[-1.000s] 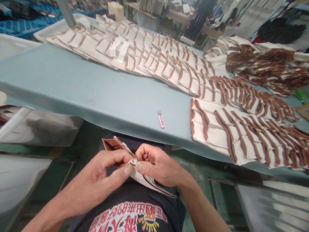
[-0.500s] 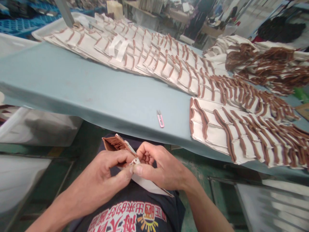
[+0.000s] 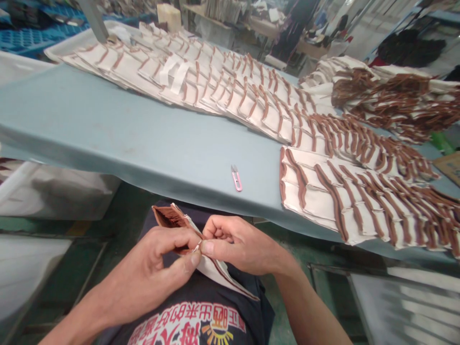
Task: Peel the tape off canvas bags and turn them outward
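Over my lap, a cream-and-brown folded piece (image 3: 217,273), much like a wallet with layered brown slots at its far-left end, is held between both hands. My left hand (image 3: 158,268) pinches its middle edge between thumb and forefinger. Right beside it, my right hand (image 3: 240,249) grips the same edge with thumb and curled fingers. The fingertips almost meet there and hide part of the edge. Pink-handled thread snips (image 3: 236,178) lie on the blue-grey table (image 3: 143,129) beyond my hands, touched by neither.
Overlapping rows of similar cream-and-brown pieces (image 3: 316,191) cover the table's right and far side. A taller heap of them (image 3: 395,100) stands at the back right. White bins (image 3: 57,187) sit below the table at left. The table's front edge runs just past my hands.
Both hands stay on the piece; the pale bit at the pinched edge shows less now. My right fingers have shifted slightly, and more of the piece's lower-right edge shows. The view has moved a little.
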Available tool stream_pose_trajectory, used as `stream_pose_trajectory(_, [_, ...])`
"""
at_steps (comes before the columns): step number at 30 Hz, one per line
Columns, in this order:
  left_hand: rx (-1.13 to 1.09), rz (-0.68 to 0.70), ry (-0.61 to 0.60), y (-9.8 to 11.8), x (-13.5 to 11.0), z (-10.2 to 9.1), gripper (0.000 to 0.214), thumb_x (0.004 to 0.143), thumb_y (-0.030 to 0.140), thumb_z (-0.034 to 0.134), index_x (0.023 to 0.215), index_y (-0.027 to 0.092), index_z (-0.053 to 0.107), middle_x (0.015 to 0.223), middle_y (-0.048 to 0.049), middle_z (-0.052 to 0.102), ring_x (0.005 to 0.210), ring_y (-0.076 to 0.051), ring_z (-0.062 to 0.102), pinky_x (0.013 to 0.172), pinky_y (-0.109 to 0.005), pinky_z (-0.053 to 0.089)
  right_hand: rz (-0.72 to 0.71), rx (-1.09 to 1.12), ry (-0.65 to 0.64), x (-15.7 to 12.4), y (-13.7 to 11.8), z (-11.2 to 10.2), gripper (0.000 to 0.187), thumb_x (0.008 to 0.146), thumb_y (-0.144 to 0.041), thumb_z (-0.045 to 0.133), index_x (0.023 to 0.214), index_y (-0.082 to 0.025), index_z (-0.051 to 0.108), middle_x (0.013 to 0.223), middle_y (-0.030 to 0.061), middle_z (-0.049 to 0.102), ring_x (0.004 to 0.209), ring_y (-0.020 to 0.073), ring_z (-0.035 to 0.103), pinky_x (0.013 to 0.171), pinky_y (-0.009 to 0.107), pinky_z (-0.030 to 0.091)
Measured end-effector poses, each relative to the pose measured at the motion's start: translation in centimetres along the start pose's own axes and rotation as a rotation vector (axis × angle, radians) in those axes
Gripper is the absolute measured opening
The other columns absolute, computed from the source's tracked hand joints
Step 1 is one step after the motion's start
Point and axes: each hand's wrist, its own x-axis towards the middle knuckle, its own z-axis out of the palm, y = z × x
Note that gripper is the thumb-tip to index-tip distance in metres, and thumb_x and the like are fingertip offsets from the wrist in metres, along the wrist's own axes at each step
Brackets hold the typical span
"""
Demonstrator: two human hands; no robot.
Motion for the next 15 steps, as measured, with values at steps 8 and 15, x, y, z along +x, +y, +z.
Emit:
stream_pose_trajectory(8, [-0.122, -0.064, -0.083, -0.9, -0.1, -0.3, 0.052, 0.116, 0.045, 0.044, 0.071, 0.021, 0.054, 0.07, 0.0048, 0.046, 0.062, -0.013, 0.042, 0.058, -0.024, 0.038, -0.096, -0.08, 0.042, -0.7, 0.5, 0.9, 0.028, 0.101, -0.039, 0.076, 0.088, -0.024, 0.057, 0.071, -0.0072, 0.057, 0.065, 0.0121, 0.05, 0.061, 0.027, 0.037])
stream_pose_trajectory(15, [-0.118, -0.145, 0.002, -1.6, -0.1, 0.2, 0.056, 0.116, 0.056, 0.045, 0.075, 0.02, 0.061, 0.072, 0.0038, 0.052, 0.066, -0.015, 0.045, 0.062, -0.025, 0.041, -0.13, -0.251, 0.328, -1.2, 1.3, 3.4, 0.019, 0.101, -0.034, 0.07, 0.09, -0.026, 0.057, 0.077, -0.0013, 0.069, 0.067, 0.016, 0.06, 0.065, 0.029, 0.042])
